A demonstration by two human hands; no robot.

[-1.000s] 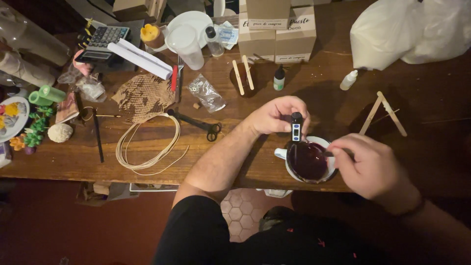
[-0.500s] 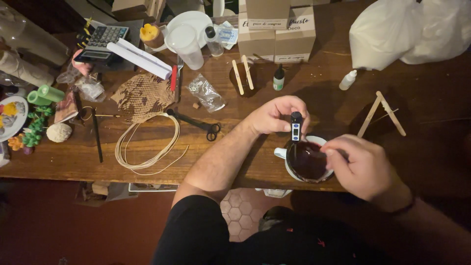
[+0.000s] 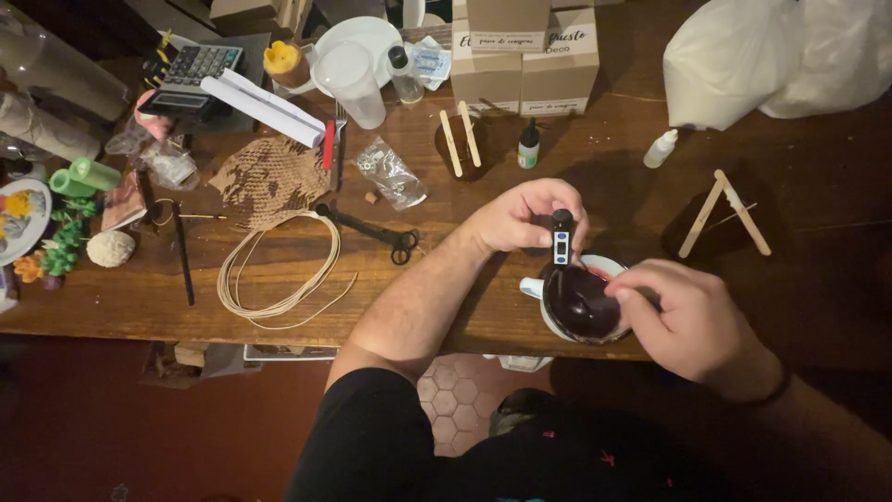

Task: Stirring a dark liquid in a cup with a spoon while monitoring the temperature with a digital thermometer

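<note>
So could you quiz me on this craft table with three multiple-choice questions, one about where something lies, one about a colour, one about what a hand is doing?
1. Where are the black scissors?
A. beside the coil of cord
B. inside the cup
C. on the cardboard boxes

2. What colour is the liquid in the white cup?
A. clear
B. dark red
C. green

3. What is the left hand doing?
A. lying flat on the table
B. pinching a small black thermometer upright over the cup
C. gripping the scissors

Answers: 1 A, they lie just right of the coil. 2 B, the cup's contents look deep red. 3 B, fingers grip its top.
</note>
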